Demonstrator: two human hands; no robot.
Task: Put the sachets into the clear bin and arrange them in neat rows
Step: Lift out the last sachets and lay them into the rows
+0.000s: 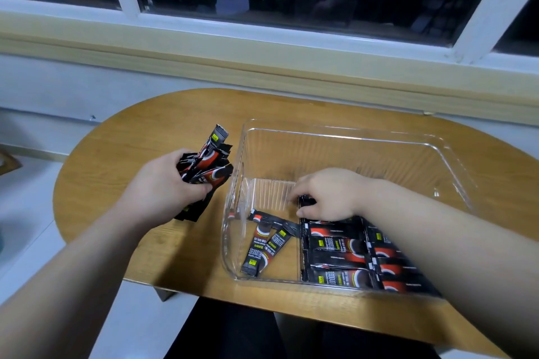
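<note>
While the bin (344, 137) stands on the right part of the worktop (131, 131), close to the near edge, I can see through its clear walls to what it holds. Rows (335, 245) of black-and-red sachets lie flat side by side across the right half of its floor, partly hidden under my right forearm. In the left half three loose sachets (262, 245) lie crossed over one another at odd angles, one reaching to the near wall. The far part of the floor shows bare ribbed plastic.

My right hand (326, 195) is down inside the bin at the far end of the rows, palm down, fingers and thumb curled in and pinching one sachet (306, 202) there. Only its dark end shows from under the fingers.

My left hand (163, 183) hangs over the worktop just left of the bin, outside it. It grips a bunch (208, 166) of sachets round the middle. Their upper ends fan out toward the bin's left wall, and their lower ends stick out below the palm.
</note>
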